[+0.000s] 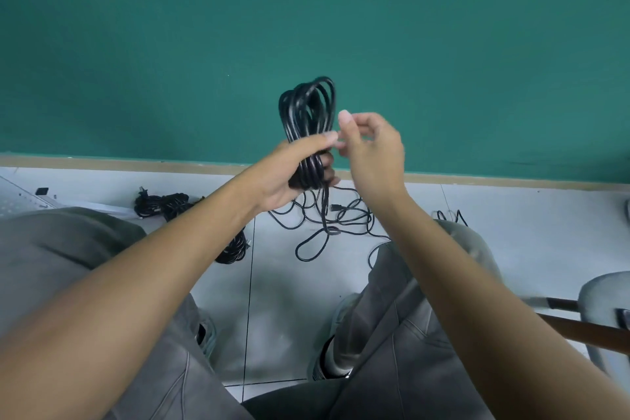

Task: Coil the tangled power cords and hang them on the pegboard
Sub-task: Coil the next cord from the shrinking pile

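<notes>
A black power cord is wound into a tall coil (308,112) held upright in front of the green wall. My left hand (293,170) grips the coil round its lower middle. My right hand (370,150) is just to the right of the coil with curled fingers near my left thumb; whether it pinches a strand is hidden by blur. The cord's loose end hangs down from the coil into a tangle of black cord (327,218) on the floor. No pegboard is in view.
Two bundled black cords lie on the white tiled floor, one at the left (160,204) and one beside my left knee (235,249). My grey-trousered legs fill the lower frame. A chair (600,310) stands at the right. A tan baseboard (136,165) runs under the wall.
</notes>
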The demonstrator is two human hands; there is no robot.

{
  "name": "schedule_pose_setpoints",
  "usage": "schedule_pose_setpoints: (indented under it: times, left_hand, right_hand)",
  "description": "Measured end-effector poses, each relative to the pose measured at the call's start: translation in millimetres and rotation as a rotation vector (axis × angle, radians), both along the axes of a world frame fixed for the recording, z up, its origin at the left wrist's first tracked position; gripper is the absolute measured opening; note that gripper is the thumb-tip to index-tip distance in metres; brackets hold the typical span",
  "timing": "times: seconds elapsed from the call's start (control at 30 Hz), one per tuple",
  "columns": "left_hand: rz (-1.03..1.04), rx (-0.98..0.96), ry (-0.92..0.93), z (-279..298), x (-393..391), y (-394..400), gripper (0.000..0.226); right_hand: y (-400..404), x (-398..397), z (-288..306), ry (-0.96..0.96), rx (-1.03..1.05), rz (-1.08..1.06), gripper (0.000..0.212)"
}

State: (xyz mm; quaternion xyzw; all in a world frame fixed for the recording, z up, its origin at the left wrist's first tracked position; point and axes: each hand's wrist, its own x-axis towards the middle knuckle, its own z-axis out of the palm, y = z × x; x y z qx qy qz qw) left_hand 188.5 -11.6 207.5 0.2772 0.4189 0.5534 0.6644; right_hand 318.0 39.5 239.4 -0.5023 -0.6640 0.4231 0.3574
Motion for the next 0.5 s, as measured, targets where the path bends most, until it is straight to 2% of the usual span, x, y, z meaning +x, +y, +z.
schedule_pose_setpoints:
  times: [0.1, 0.17, 0.23, 0.33, 0.43, 0.5]
  left_hand:
    - [0.165, -0.006, -0.161, 4, -8, 5, 0.024]
    - [0.331, -0.061, -0.227, 7, -16, 7, 0.028]
    - [0.473, -0.123, -0.206, 6, -24, 8, 0.03]
    - [0.524, -0.209, 0.088, 1, -30, 9, 0.035]
    - [0.457, -0.182, 0.483, -5, -24, 10, 0.037]
    - [0.372, -0.098, 0.614, -8, -18, 10, 0.041]
  right_hand:
    - [-22, 2, -16, -0.029, -0.234, 0.249, 0.058]
    - [-34, 8, -26, -0.109, -0.323, 0.324, 0.063]
    - [-41, 14, -33, -0.165, -0.375, 0.384, 0.059]
    - [-47, 21, -34, -0.264, -0.29, 0.536, 0.029]
    - [-36, 24, -21, -0.336, -0.131, 0.578, 0.017]
    - [-28, 22, -6, -0.321, -0.05, 0.546, 0.02]
